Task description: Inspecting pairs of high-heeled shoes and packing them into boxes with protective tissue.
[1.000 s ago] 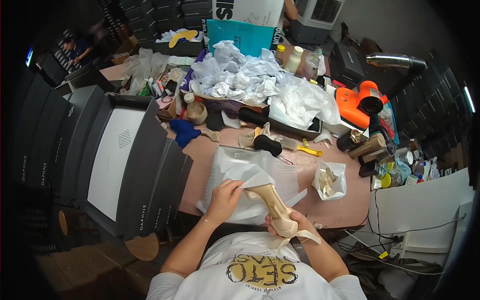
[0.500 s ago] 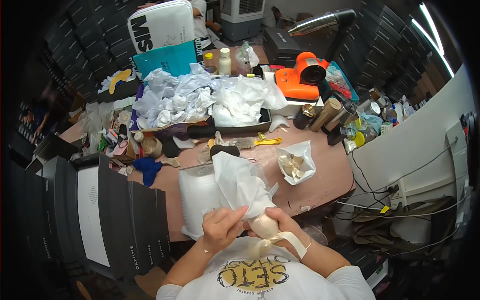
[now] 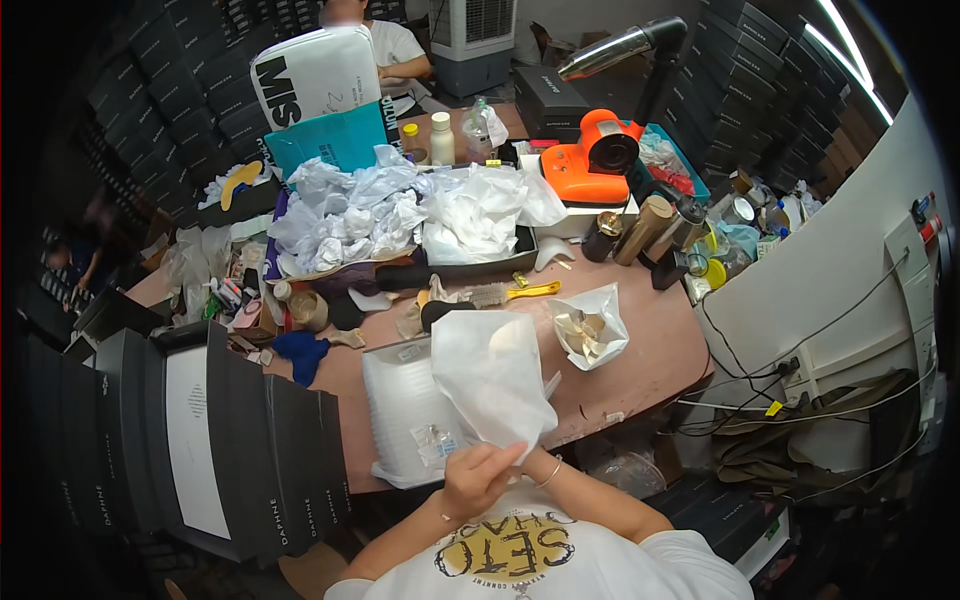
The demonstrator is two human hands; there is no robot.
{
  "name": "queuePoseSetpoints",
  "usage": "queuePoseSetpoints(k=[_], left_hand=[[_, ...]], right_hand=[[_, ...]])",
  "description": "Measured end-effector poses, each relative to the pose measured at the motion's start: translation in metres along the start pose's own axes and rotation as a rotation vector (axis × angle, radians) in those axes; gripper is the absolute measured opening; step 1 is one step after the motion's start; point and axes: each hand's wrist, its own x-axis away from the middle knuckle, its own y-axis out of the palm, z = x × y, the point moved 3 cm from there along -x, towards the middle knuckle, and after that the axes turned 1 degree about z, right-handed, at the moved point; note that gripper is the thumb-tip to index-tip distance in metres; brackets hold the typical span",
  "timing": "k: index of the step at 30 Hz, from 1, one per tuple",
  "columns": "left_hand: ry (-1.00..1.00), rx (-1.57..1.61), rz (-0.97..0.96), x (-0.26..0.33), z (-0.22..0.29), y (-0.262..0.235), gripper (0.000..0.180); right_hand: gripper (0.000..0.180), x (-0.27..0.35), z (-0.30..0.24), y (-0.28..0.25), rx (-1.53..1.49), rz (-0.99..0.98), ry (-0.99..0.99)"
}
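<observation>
Large white sheet (image 3: 488,365): thin, paper-like, matt, lightly creased. Ribbed wrap (image 3: 400,400): translucent plastic, slight sheen. Counter (image 3: 655,350): smooth pinkish top, scuffed in places. Wadded paper (image 3: 340,222): white, crumpled rough. Shoebox stack (image 3: 250,440): dark card, matt. Orange device (image 3: 572,175): hard plastic, glossy. Nozzle (image 3: 612,52): polished metal, mirror-bright. Blue rag (image 3: 300,352): cloth, dull, rumpled. Brush handle (image 3: 535,290): yellow plastic, smooth. Teal folder (image 3: 330,145): smooth, plastic-looking, some shine.

On the table (image 3: 650,365), the brush (image 3: 488,295) lies behind the paper sheet (image 3: 487,365).
</observation>
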Motion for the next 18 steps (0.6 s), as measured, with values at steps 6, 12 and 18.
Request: queuePoseSetpoints(k=[6, 12, 18], left_hand=[[-0.053, 0.003, 0.003, 0.01, 0.007, 0.002, 0.031], [-0.717, 0.406, 0.604, 0.023, -0.049, -0.045, 0.015], [-0.821, 0.451, 0.735, 0.061, -0.049, -0.048, 0.017]], right_hand=[[0.044, 0.009, 0.013, 0.014, 0.677, 0.116, -0.624], [0.035, -0.021, -0.037, -0.009, 0.322, -0.422, -0.099], [0.017, 0.012, -0.102, -0.029, 1.032, -0.908, -0.31]])
